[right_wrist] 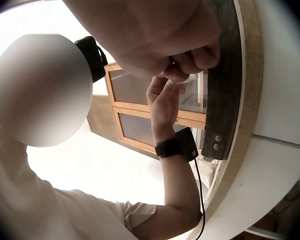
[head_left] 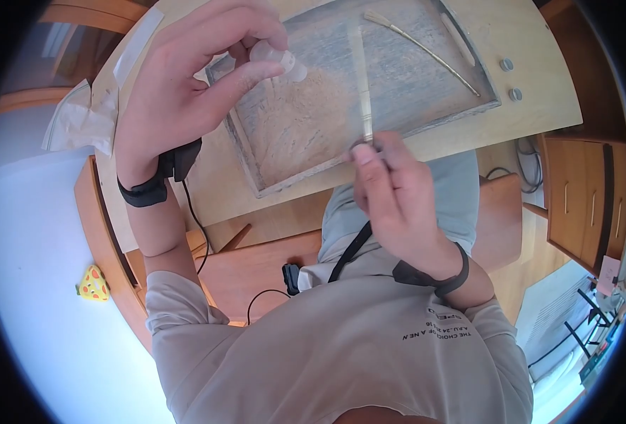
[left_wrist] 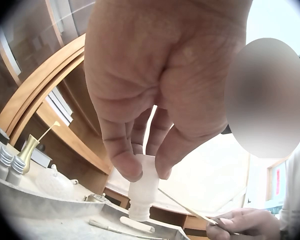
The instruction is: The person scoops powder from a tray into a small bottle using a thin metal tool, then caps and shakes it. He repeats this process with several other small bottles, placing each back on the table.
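Thumb and fingers of my left hand pinch a small translucent white bottle. Its threaded neck points down over a shallow grey-rimmed tray. Sandy powder lies in the tray's left part, below the bottle. My right hand, at the tray's near edge, grips the end of a slim brass-coloured tool. The tool's long pale far part extends over the tray and is blurred in the head view. Another thin brass-coloured tool with a flattened end lies at the tray's right.
A pale bar lies along the tray's right side. Two round metal caps sit on the table beyond. At the left edge is a crumpled white bag. Silver-capped bottles, a gold vase and a white pot stand behind the tray.
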